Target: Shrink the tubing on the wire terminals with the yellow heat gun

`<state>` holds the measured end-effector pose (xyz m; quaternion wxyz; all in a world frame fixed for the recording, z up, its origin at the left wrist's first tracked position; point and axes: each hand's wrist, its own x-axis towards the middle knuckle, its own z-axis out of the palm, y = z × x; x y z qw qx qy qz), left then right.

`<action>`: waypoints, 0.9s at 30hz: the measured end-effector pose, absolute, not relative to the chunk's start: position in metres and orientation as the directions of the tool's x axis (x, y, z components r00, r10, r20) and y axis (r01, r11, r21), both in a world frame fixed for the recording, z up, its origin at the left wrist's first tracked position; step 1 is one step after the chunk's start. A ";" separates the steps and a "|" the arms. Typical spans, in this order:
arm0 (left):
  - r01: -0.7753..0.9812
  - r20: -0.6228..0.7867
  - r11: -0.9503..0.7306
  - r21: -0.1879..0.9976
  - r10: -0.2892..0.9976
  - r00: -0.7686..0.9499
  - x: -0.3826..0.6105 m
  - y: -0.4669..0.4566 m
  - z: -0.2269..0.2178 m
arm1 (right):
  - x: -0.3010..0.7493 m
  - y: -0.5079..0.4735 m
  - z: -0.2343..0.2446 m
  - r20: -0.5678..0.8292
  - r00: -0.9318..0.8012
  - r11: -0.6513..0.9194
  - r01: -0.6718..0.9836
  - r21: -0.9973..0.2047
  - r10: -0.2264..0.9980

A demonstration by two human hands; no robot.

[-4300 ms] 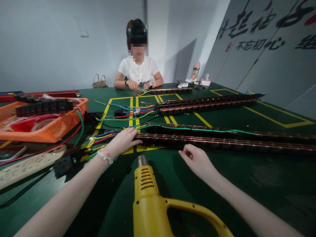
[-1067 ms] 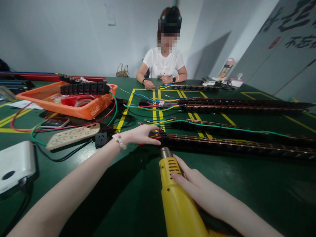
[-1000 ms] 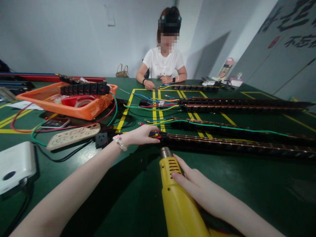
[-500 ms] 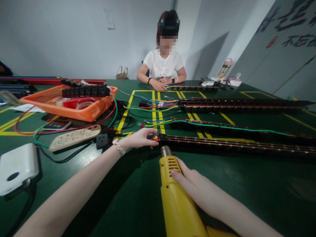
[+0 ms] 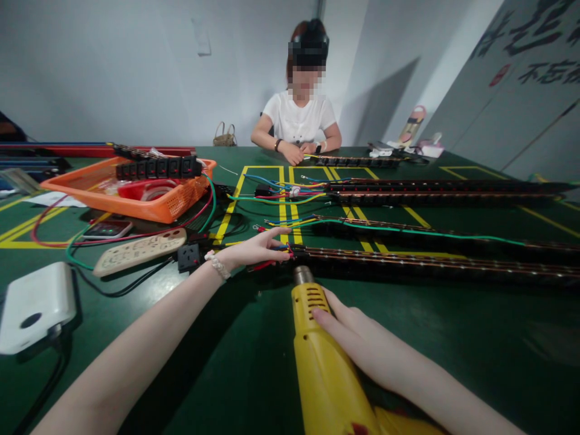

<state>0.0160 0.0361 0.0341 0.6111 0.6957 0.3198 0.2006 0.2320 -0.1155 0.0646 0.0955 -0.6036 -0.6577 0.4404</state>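
Note:
My right hand [image 5: 357,338] is wrapped round a yellow heat gun [image 5: 324,356], its metal nozzle aimed at the wired end of the nearest long black strip [image 5: 408,261]. Just beyond the nozzle is my left hand [image 5: 254,249], with fingers stretched out and apart at that end. Its lower fingertips reach the coloured wires [image 5: 290,248] where they meet the strip; whether they touch them is hard to see. Bare copper-coloured conductors run along the strip. Behind it lies a second strip with a green wire [image 5: 408,228] along it.
An orange basket [image 5: 172,208] holding socket strips stands at the left, near a beige power strip [image 5: 140,252], a black socket [image 5: 188,258] and a white box [image 5: 38,305]. More strips [image 5: 430,190] lie farther back. A co-worker in a white shirt [image 5: 299,118] sits across the green table.
The fingers of my left hand have spread from their pinch around the wires, the index finger lifting. The heat gun has shifted very slightly, still pointing at the strip's end.

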 end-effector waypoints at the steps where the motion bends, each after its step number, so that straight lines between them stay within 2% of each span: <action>1: 0.207 -0.127 -0.036 0.978 0.683 0.719 0.016 0.036 0.034 | 0.232 -0.116 0.066 -0.413 -0.253 -0.122 0.710 -0.694 0.875; 6: 0.337 -0.124 -0.199 0.920 0.667 0.734 0.015 0.040 0.037 | 0.230 -0.117 0.070 -0.432 -0.222 -0.145 0.730 -0.668 0.874; 9: 0.390 -0.003 -0.377 0.840 0.716 0.699 0.009 0.041 0.038 | 0.230 -0.117 0.071 -0.424 -0.215 -0.126 0.755 -0.643 0.880; 11: 0.441 0.071 -0.435 0.785 0.771 0.633 0.004 0.039 0.038 | 0.230 -0.117 0.071 -0.418 -0.217 -0.098 0.784 -0.613 0.882; 16: 0.609 0.064 -0.335 0.719 0.904 0.422 0.004 0.025 0.036 | 0.230 -0.117 0.071 -0.430 -0.216 -0.080 0.816 -0.572 0.876; 19: 0.717 0.079 -0.339 0.609 0.925 0.371 0.015 0.017 0.040 | 0.231 -0.118 0.070 -0.432 -0.205 -0.095 0.811 -0.577 0.878; 21: 0.734 0.090 -0.359 0.576 0.921 0.379 0.021 0.014 0.043 | 0.231 -0.118 0.070 -0.431 -0.207 -0.095 0.807 -0.582 0.878; 24: 0.695 0.050 -0.362 0.621 0.904 0.425 0.023 0.014 0.046 | 0.231 -0.117 0.068 -0.430 -0.212 -0.087 0.811 -0.578 0.877; 27: 0.633 -0.082 -0.315 0.707 0.853 0.516 0.017 0.017 0.046 | 0.231 -0.117 0.067 -0.421 -0.217 -0.073 0.816 -0.574 0.880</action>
